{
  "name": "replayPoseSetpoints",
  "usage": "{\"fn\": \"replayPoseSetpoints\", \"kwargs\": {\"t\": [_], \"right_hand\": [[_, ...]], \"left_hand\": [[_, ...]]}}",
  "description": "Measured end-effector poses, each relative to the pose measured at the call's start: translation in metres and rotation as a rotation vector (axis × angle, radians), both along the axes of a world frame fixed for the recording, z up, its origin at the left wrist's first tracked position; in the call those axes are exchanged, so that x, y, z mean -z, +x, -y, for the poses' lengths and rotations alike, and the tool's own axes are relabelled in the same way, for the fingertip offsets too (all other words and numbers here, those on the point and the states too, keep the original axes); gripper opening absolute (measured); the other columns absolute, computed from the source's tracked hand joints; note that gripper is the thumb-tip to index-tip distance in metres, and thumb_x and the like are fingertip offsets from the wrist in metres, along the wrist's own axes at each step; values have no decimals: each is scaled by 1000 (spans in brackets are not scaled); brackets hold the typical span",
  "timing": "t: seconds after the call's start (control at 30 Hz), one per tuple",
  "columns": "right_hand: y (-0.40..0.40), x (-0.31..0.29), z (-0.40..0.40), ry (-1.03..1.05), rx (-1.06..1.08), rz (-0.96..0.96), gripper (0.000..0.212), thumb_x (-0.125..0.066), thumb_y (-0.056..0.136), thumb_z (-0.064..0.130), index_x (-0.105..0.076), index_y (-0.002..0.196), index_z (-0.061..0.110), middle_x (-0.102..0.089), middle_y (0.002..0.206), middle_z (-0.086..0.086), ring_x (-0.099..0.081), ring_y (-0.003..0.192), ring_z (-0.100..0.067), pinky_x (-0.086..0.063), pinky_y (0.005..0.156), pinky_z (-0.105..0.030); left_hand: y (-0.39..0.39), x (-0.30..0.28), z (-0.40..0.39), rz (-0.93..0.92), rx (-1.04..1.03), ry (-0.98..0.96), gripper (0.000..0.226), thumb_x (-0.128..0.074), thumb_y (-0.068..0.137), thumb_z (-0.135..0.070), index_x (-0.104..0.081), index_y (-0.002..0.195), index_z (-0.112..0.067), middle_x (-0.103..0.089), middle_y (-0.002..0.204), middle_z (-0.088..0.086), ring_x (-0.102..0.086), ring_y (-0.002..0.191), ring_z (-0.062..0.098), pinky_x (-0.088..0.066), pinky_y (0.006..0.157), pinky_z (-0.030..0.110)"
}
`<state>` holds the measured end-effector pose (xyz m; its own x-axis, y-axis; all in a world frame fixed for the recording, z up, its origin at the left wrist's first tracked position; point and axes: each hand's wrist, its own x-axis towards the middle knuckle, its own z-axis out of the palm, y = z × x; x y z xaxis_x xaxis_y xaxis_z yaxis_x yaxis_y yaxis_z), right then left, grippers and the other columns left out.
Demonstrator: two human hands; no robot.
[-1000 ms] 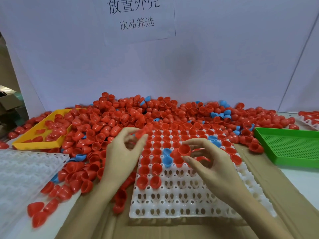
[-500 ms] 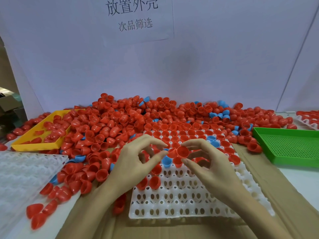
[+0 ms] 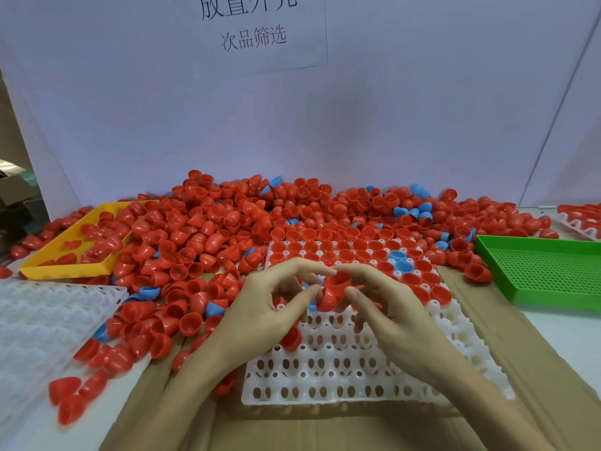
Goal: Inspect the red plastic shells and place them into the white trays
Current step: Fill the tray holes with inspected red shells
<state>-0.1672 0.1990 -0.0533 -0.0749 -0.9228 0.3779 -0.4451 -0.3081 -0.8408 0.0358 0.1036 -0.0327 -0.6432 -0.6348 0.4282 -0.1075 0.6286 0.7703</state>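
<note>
Shell (image 3: 331, 291), glossy red plastic dome, right hand (image 3: 395, 320) grip pinching it, left hand (image 3: 266, 307) fingertips seemingly touching it, curled.

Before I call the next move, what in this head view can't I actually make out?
- Tray middle cells: hidden behind both hands, so their fill is unknown.
- Held shell: too small and partly covered by fingers to judge defects; whether the left hand touches it is unclear, while the right hand pinches it.
- Sign: top line cut off by the upper edge.
- Far-right tray: cut off by the right edge.
</note>
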Motion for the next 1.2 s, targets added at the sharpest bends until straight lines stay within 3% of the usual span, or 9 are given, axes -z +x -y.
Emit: {"fn": "replayPoseSetpoints", "kwargs": {"t": [0.07,0.23,0.33,0.47,0.53,0.73,0.83,0.97,1.2], "right_hand": [[1,0,0,9,-29,13,30,-52,109,18,-63,133,31,-73,111,10,-72,103,-20,-58,78,-29],[1,0,0,30,-36,33,33,-54,108,17,-64,136,31,-73,114,11,-71,103,-17,-57,77,-25],[2,1,-1,43,-4,30,35,-58,106,17,-63,136,34,-72,116,12,-71,102,-15,-58,74,-26],[-2,1,0,28,66,28,30,-58,106,13,-66,127,32,-73,112,16,-73,98,-12,-62,74,-31],[-4,1,1,32,97,39,28,-58,105,12,-67,123,32,-74,110,16,-73,98,-11,-62,73,-29],[-6,4,3,38,133,20,27,-59,104,12,-68,119,33,-74,107,15,-73,96,-10,-62,74,-27],[-6,4,3,37,135,6,26,-59,104,14,-69,117,34,-74,105,16,-73,96,-11,-62,74,-28],[-4,4,4,33,134,-16,28,-59,104,14,-69,116,37,-74,105,19,-72,96,-9,-62,74,-26],[-4,5,3,28,148,-19,28,-60,103,11,-71,112,36,-75,101,16,-72,91,-12,-63,74,-31]], "left_hand": [[0,0,-1,27,-8,-18,27,-68,100,-12,-75,117,-32,-73,97,-17,-74,78,18,-58,77,23],[0,-1,-1,20,23,19,19,-78,91,-19,-77,106,-31,-64,109,-9,-74,79,18,-57,77,24],[1,2,2,96,-24,-135,14,-78,90,-22,-76,101,-31,-61,110,-10,-68,86,19,-58,76,28],[7,4,2,342,-41,-526,8,-72,88,-27,-69,95,-30,-56,112,-21,-55,109,7,-48,92,29],[7,3,1,414,-35,-590,7,-68,87,-31,-66,93,-31,-55,109,-22,-50,108,4,-44,93,31],[8,2,-1,416,-41,-565,12,-60,90,-37,-67,97,-32,-54,109,-22,-49,105,4,-40,95,28],[6,2,0,342,-64,-519,5,-66,96,-37,-68,95,-32,-58,100,-23,-52,99,5,-41,91,27],[4,8,2,385,-5,-525,6,-72,96,-34,-71,94,-28,-56,88,-22,-49,89,5,-44,87,31],[5,12,9,299,11,-311,11,-74,95,-39,-76,94,-28,-65,97,-19,-61,99,9,-47,92,26]]}}
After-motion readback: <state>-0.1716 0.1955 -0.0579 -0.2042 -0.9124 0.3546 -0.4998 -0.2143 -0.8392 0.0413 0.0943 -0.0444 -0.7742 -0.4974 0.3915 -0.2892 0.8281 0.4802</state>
